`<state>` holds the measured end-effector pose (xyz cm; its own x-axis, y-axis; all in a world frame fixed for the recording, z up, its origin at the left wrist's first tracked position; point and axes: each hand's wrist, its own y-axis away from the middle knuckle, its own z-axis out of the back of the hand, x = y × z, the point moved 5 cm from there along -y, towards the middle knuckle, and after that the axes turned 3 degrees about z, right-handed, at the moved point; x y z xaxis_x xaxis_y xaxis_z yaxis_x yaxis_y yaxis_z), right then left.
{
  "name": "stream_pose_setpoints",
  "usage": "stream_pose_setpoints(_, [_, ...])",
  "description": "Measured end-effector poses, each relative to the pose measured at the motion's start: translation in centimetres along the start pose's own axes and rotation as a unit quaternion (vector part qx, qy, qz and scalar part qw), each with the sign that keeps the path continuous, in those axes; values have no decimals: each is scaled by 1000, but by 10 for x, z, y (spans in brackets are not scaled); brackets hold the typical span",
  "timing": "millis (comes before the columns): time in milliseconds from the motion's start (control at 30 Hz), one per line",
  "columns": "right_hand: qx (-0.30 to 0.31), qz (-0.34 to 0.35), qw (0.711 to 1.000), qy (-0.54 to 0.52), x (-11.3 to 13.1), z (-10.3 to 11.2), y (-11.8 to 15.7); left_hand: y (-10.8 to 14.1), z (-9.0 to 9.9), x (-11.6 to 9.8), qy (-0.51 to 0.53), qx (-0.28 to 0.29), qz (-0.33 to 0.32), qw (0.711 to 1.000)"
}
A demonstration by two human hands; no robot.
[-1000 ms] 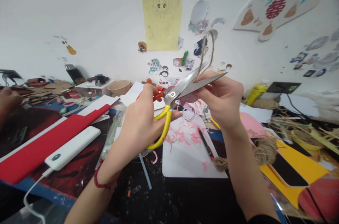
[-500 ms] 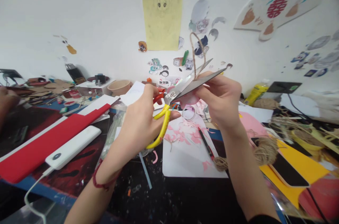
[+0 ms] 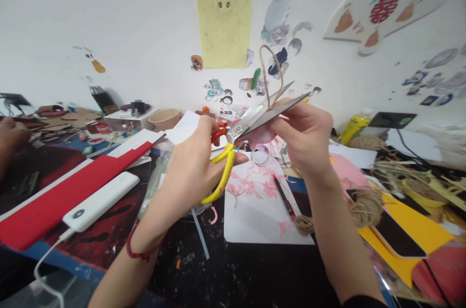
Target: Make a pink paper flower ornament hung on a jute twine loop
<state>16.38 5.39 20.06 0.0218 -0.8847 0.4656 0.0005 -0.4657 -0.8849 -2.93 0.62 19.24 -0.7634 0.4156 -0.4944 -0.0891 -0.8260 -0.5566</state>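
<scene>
My left hand (image 3: 196, 162) is closed on the handles of a pair of scissors (image 3: 238, 129), one handle yellow and the other red. The blades point up and to the right and stand slightly apart. My right hand (image 3: 309, 133) pinches a pink paper piece (image 3: 262, 137), partly hidden behind the blades. A loop of brown twine (image 3: 262, 68) rises above my right fingers, its lower ends passing by the blades. Whether the blades touch the twine, I cannot tell. Below lies a white sheet (image 3: 251, 223) strewn with pink paper scraps (image 3: 251, 182).
A red and black pen (image 3: 284, 197) rests on the sheet. To the left are a white power bank (image 3: 102, 201) and a red strip (image 3: 73, 196). A twine ball (image 3: 367, 207) and phone (image 3: 398, 235) lie right. Another person's hand (image 3: 12, 136) is at far left.
My hands, the scissors and the twine loop keep nearly the same pose. The view has shifted very slightly, and the other person's hand at far left has moved a little.
</scene>
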Motion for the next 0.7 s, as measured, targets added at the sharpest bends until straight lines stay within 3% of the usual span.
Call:
stream_pose_setpoints(433, [-25,12,999,22,1,4,-2,1,-9,14,30,-4,2,1000])
stream_pose_setpoints(600, [-52,-8,998,34,1,10,-6,3,-7,27,113,-20,-8,993])
stream_pose_setpoints(700, [-59,17,994,86,5,13,-7,-4,-3,22,197,-57,-11,979])
